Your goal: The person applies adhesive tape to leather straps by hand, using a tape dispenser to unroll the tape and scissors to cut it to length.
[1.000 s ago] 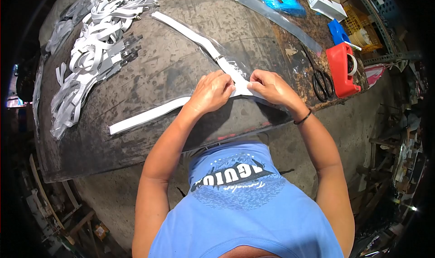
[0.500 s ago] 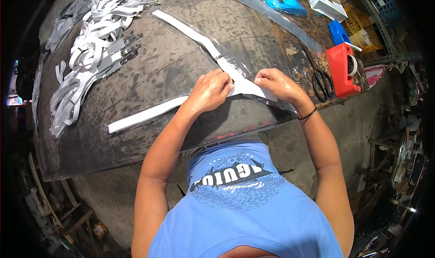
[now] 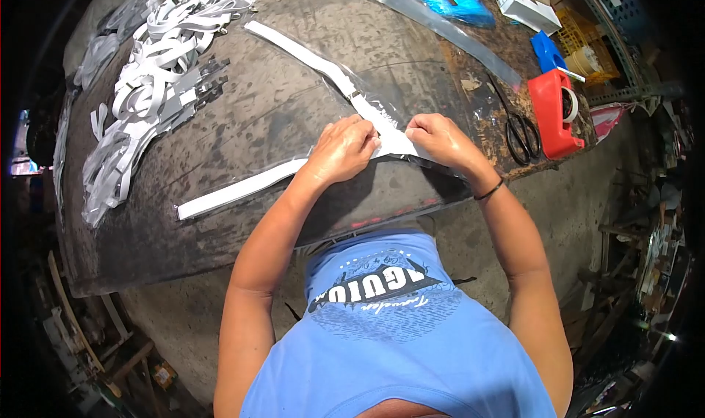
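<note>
A white strap (image 3: 294, 52) in clear plastic lies bent on the dark table, one length running up and left, the other (image 3: 242, 198) down and left. Both come together at a wider white part (image 3: 396, 140) between my hands. My left hand (image 3: 340, 150) is closed, its fingertips pinching the left side of this wide part. On its right side, my right hand (image 3: 442, 145) is closed too, thumb and fingers pressed together at the edge. The fingers hide exactly how much they hold. A small metal piece (image 3: 355, 93) sits on the upper length.
A pile of white straps (image 3: 158, 66) in plastic lies at the left of the table (image 3: 250, 117). To the right are black scissors (image 3: 522, 137), a red tape dispenser (image 3: 552, 117), a long clear plastic sleeve (image 3: 440, 25), a blue packet (image 3: 459, 8) and a white box (image 3: 525, 5).
My right hand has moved slightly left, closer to my left hand, and the wide part of the strap shows less between them. The strap's lengths have shifted a little.
</note>
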The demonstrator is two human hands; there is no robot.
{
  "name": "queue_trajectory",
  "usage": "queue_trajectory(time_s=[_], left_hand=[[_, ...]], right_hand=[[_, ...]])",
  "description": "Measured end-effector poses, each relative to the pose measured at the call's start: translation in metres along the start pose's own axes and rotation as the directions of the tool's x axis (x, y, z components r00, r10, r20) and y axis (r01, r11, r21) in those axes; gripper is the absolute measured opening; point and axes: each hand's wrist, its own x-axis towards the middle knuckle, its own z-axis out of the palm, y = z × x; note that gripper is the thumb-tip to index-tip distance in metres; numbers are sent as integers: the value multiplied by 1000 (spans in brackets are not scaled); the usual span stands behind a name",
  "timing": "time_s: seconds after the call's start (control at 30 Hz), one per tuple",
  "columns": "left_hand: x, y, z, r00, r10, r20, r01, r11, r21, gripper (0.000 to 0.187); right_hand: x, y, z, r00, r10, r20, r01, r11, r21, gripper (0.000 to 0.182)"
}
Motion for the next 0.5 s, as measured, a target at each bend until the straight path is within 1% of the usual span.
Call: queue_trajectory(time_s=[0.03,0.1,0.13,0.2,0.23,0.3,0.33,0.4,0.43,0.47,0.5], left_hand=[[1,0,1,1000,4,0,-4,1000,1,20],[1,1,-1,998,-24,-65,32,992,125,21],[0,0,0,998,-24,-65,32,991,127,21],[-1,-2,0,962,54,-269,-21,992,123,28],[-3,-3,-1,963,60,-264,-28,992,123,28],[-11,-3,-8,954,81,-288,-23,980,198,37],[-16,-4,-11,956,82,-282,-27,980,196,37],[-28,-7,-18,945,82,-317,2,966,258,40],[-32,-9,-22,928,99,-359,5,961,277,37],[-37,-12,-26,930,101,-355,2,960,280,37],[-41,-16,-31,950,23,-312,74,953,294,34]], right_hand=[[2,-2,0,1000,0,-4,0,1000,0,34],[6,-6,2,999,-20,-49,19,1000,-20,35],[7,-7,2,999,-21,-49,20,1000,-18,35],[8,-8,1,989,-48,-138,33,993,-110,35],[5,-7,-3,989,-44,-144,28,994,-108,35],[-5,-1,-14,993,-20,-120,3,990,-142,34],[-9,4,-17,992,-14,-123,-3,990,-139,34],[-15,12,-20,994,-22,-104,8,991,-135,34],[-16,15,-19,996,-14,-91,2,991,-134,31],[-15,17,-16,996,-13,-94,1,992,-129,31],[-15,20,-13,992,-50,-116,34,990,-137,28]])
